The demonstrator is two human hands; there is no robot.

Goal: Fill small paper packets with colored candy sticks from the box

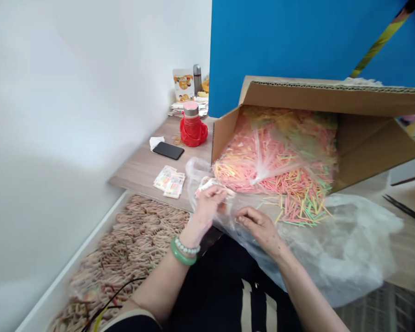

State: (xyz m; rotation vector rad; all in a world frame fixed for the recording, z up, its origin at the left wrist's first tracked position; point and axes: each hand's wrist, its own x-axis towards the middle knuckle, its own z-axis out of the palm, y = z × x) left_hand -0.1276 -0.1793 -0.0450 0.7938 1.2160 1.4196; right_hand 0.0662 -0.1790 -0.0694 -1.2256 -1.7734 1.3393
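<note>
Hovering above the clear plastic [349, 249] at the table's [138, 173] edge, the left hand [209, 203] has its fingers curled toward the thumb, just beside a printed packet [209, 181]; whether it grips anything I cannot tell. The right hand [261, 226], near but apart, brings thumb and forefinger almost together, and anything between them is too small to make out. Loose coloured sticks [302, 206] lie heaped before the carton [363, 157], with many more inside it. Overlapping packets [174, 186] on the left seem set aside; judging by the sticks, much looks left, though whether those packets are filled is unclear
</note>
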